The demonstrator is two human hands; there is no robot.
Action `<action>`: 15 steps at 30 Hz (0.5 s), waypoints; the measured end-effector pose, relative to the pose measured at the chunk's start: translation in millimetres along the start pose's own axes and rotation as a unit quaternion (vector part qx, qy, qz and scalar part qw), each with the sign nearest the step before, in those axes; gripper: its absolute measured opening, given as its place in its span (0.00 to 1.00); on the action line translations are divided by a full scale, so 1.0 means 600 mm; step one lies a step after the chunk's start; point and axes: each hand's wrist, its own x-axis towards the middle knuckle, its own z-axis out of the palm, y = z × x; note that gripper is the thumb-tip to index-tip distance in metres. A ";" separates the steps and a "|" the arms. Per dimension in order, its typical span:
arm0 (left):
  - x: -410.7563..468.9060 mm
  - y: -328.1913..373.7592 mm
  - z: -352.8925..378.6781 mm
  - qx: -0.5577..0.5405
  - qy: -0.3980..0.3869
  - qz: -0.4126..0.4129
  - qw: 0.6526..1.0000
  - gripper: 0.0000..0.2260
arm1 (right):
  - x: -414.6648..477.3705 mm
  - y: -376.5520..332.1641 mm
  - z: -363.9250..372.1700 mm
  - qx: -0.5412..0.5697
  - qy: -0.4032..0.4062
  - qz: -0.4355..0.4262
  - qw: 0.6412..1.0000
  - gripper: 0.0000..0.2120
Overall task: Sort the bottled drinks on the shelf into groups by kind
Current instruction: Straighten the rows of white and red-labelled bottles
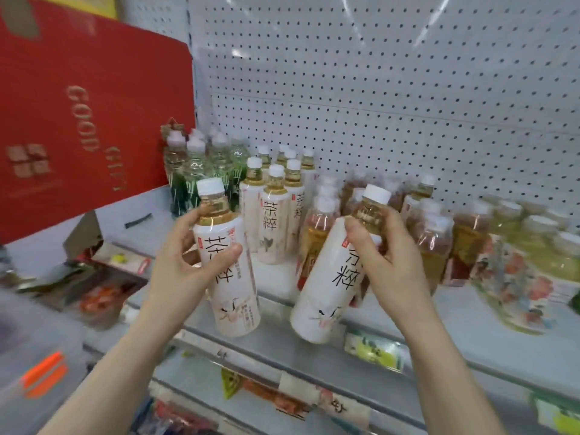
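White-labelled tea bottles are held one in each hand at the front of the shelf [314,343]. The left bottle [235,309] is held nearly upright in the grip of the left hand [185,262], with the thumb pressed on the front of the label and the fingers curled round the back below the neck. The right bottle [323,296] is tilted, cap toward the upper right, and is clasped at its shoulder by the right hand [386,259], the fingers wrapped round it. Both are capped in white and are held apart from each other over the shelf's front edge. Behind them, matching white bottles [276,221] are stood in a cluster on the shelf. Green-labelled bottles [194,171] are grouped to their left, amber drinks [317,233] to their right, and floral-labelled bottles [518,271] farther right. A red gift box [88,120] is seen at the upper left, and white pegboard [408,73] is set behind the shelf.
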 end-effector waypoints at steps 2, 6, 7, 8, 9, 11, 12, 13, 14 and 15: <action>0.030 -0.018 -0.037 0.013 0.006 0.006 1.000 0.35 | 0.004 -0.012 0.046 0.005 0.000 0.005 1.000 0.11; 0.085 -0.044 -0.067 0.015 0.000 0.009 1.000 0.34 | 0.030 -0.030 0.115 -0.027 -0.034 -0.002 0.999 0.16; 0.099 -0.050 -0.067 0.015 -0.002 0.010 1.000 0.34 | 0.039 -0.033 0.131 -0.040 -0.042 -0.009 0.998 0.17; 0.112 -0.054 -0.065 0.017 -0.007 0.015 1.000 0.34 | 0.050 -0.036 0.146 -0.052 -0.048 -0.018 0.997 0.18; 0.125 -0.060 -0.061 0.025 -0.013 0.024 0.999 0.33 | 0.061 -0.038 0.161 -0.067 -0.054 -0.025 0.996 0.19; 0.150 -0.072 -0.053 0.039 -0.030 0.045 0.998 0.31 | 0.084 -0.037 0.188 -0.112 -0.064 -0.038 0.991 0.20; 0.163 -0.079 -0.049 0.042 -0.039 0.051 0.997 0.30 | 0.094 -0.034 0.200 -0.137 -0.067 -0.045 0.987 0.21; 0.174 -0.089 -0.045 0.043 -0.050 0.053 0.996 0.30 | 0.102 -0.028 0.211 -0.161 -0.072 -0.050 0.983 0.23; 0.185 -0.100 -0.042 0.045 -0.058 0.054 0.996 0.31 | 0.109 -0.020 0.222 -0.182 -0.076 -0.051 0.979 0.25; 0.195 -0.110 -0.037 0.046 -0.065 0.056 0.995 0.32 | 0.116 -0.011 0.232 -0.201 -0.078 -0.048 0.975 0.27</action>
